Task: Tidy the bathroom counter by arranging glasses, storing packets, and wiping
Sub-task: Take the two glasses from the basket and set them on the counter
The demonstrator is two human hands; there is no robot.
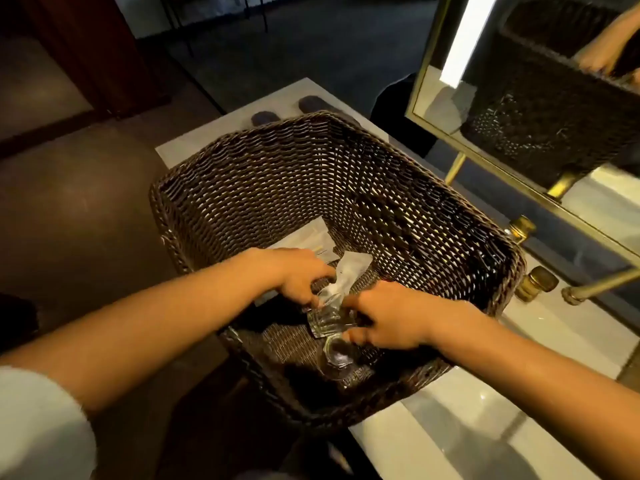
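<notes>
- The left hand (299,275) and right hand (388,317) meet low in the centre of the frame, inside a woven basket (277,174), both closed on a clear drinking glass (325,318) lying tilted on its side.
- The left grip curls down over the glass's upper edge, fingers pressed together; the right grip pinches its other side between thumb and bent fingers.
- The glass is transparent with a ribbed or faceted wall that catches light in thin streaks; its exact outline is blurred.
- Just below it, towards the lower centre, a second glass (337,358) sits on the basket floor, round-rimmed, smooth and see-through, just beside the right hand's knuckles.
- Above the left hand a crinkled translucent packet (349,271) lies on the basket floor, glossy and creased; the left hand's fingers touch its lower end.
- Left of that, a flat grey packet (304,237) with straight edges leans against the basket's left wall, partly covered by the left wrist.
- The basket is dark brown wicker, tightly plaited in horizontal bands, squarish with rounded corners and tall flared walls; light shows through the weave.
- It rests on a pale, smooth, glossy stone table (485,427) running from the lower right to the upper centre.
- At the right edge, brass-coloured tap fittings (535,284) stand on the table, round and metallic.
- In the upper right, a brass-framed mirror (554,98) reflects the basket.
- A pale sleeve (41,427) fills the lower left corner.
</notes>
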